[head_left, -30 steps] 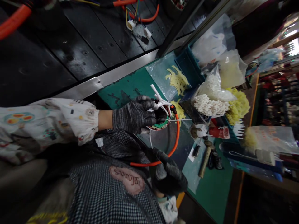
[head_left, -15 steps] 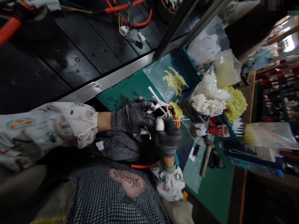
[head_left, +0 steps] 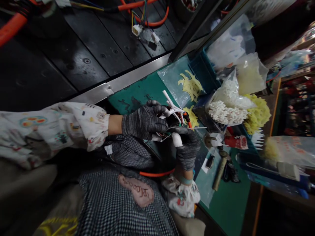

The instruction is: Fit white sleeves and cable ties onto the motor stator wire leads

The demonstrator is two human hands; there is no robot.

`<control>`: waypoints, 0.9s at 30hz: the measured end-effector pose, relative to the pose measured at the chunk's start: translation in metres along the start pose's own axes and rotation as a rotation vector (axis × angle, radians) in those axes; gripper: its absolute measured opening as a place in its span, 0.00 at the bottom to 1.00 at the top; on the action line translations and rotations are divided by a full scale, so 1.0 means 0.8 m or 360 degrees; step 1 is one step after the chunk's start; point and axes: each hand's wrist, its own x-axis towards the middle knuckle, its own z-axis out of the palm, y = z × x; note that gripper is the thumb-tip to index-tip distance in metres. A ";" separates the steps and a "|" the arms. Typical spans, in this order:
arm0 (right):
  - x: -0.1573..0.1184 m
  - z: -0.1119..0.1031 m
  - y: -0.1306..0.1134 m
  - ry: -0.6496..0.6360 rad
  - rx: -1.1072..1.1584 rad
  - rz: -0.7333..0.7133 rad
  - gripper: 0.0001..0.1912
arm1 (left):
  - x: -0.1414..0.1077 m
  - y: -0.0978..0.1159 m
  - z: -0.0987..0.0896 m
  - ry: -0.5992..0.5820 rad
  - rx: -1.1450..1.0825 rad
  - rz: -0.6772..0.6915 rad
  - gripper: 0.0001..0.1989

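Note:
Both my hands wear grey knit gloves with white-covered fingertips. My left hand (head_left: 145, 121) is closed around a bundle of white-sleeved wires (head_left: 174, 107), whose ends stick up past the fingers. Close beside it, my right hand (head_left: 188, 144) has its fingers curled in; what they pinch is hidden. Its white-wrapped thumb (head_left: 177, 140) points toward the wires. A short thin white line runs between the two hands. Behind the right fingers, an orange cable (head_left: 189, 123) with a black end meets the bundle, and a thin white strip (head_left: 200, 127) pokes out to the right. A dark part underneath is mostly covered.
Yellow cut pieces (head_left: 190, 86) lie on the green bench (head_left: 228, 203). Further right are a bag of white sleeves (head_left: 227, 113), a yellow heap (head_left: 257, 113) and a hammer-like tool (head_left: 220, 173). A metal rail (head_left: 137, 73) borders the dark slatted surface holding orange cables and white connectors (head_left: 136, 30).
My right hand has drawn slightly away from my left, and the gap between them is wider. The whole view has shifted a little. My left hand keeps its grip on the wires.

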 end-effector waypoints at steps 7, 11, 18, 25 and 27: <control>-0.017 -0.013 0.012 -0.0350 -0.0258 -0.0587 0.10 | 0.004 0.006 -0.003 0.0199 0.0043 0.0098 0.08; -0.037 -0.014 0.032 -0.0206 -0.0431 -0.0870 0.21 | 0.004 0.006 0.004 0.0045 0.0078 -0.0001 0.09; -0.033 0.007 0.028 -0.0141 -0.0228 -0.0830 0.15 | -0.001 0.003 0.010 -0.0049 0.0128 -0.0049 0.11; 0.028 0.039 -0.005 0.0319 -0.0211 -0.0425 0.06 | -0.008 0.016 0.001 0.0231 0.0195 0.0041 0.06; 0.024 0.015 0.000 0.0434 -0.0139 -0.0227 0.04 | -0.016 0.027 -0.006 0.0208 0.0141 0.0020 0.10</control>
